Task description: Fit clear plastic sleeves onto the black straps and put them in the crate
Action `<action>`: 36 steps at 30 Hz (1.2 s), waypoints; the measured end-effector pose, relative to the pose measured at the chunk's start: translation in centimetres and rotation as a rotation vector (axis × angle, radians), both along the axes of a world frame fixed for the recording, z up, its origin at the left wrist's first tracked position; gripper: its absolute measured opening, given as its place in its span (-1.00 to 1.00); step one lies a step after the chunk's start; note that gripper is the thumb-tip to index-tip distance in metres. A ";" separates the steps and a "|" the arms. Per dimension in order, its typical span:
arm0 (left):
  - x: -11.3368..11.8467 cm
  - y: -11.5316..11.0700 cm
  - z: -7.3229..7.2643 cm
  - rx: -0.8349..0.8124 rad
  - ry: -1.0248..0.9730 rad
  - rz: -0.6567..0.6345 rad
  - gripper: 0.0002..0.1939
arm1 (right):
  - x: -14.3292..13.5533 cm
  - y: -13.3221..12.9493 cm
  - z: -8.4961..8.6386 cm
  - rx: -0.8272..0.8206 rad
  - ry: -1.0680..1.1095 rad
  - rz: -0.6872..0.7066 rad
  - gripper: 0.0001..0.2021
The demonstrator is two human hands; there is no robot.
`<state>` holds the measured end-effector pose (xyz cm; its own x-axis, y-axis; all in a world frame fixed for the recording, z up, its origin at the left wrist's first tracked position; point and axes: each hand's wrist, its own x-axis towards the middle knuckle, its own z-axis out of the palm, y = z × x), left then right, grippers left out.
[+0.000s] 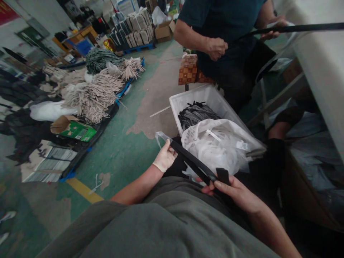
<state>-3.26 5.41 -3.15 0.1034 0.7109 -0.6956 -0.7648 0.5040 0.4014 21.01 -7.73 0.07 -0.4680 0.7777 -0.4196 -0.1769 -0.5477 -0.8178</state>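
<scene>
A long black strap [192, 157] stretches across my lap between both hands. My left hand [166, 156], in a pale glove, is closed on its far end, where a clear plastic sleeve [162, 137] sticks out past the fingers. My right hand [236, 191] grips the strap's folded near part, and a short black end stands up above the thumb. Just beyond the strap lies a heap of clear plastic sleeves [220, 147] in a white bag. Behind that, a white bin [185, 95] holds many black straps [197, 114], partly covered by the bag.
Opposite me a person in a dark shirt [223, 21] holds another black strap [309, 28]. A pale table [322, 68] stands at the right. On the left, a pallet carries beige cord bundles [88, 95] and a green box [77, 130]. A checked seat [187, 70] is behind the bin.
</scene>
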 end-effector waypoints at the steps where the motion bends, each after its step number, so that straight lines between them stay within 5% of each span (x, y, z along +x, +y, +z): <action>1: -0.3 0.2 -0.2 -0.014 -0.010 0.005 -0.75 | 0.4 -0.5 -0.2 -0.020 0.043 -0.020 -0.63; 4: -0.7 0.2 -0.5 -0.032 0.003 -0.004 -0.76 | 1.1 -1.3 -0.5 -0.005 0.045 -0.055 -0.60; 10: -0.7 -0.7 -0.2 -0.049 0.106 -0.168 -0.75 | -0.2 -0.6 1.9 0.296 -0.528 0.004 -0.58; 15: -1.0 -1.9 0.8 -0.099 0.158 -0.222 -0.78 | -0.8 -0.4 3.2 0.443 -0.762 0.094 -0.62; 22: 1.5 -5.3 1.3 0.038 0.094 -0.499 -0.62 | -4.1 2.9 2.6 0.544 -0.806 0.121 -0.71; 28: 0.1 -3.5 1.3 0.066 0.210 -0.365 -0.59 | -2.4 2.2 3.9 0.471 -0.777 0.178 -0.68; 36: 2.4 -5.3 1.5 0.119 0.124 -0.490 -0.63 | -3.6 3.1 3.1 0.492 -0.790 0.107 -0.70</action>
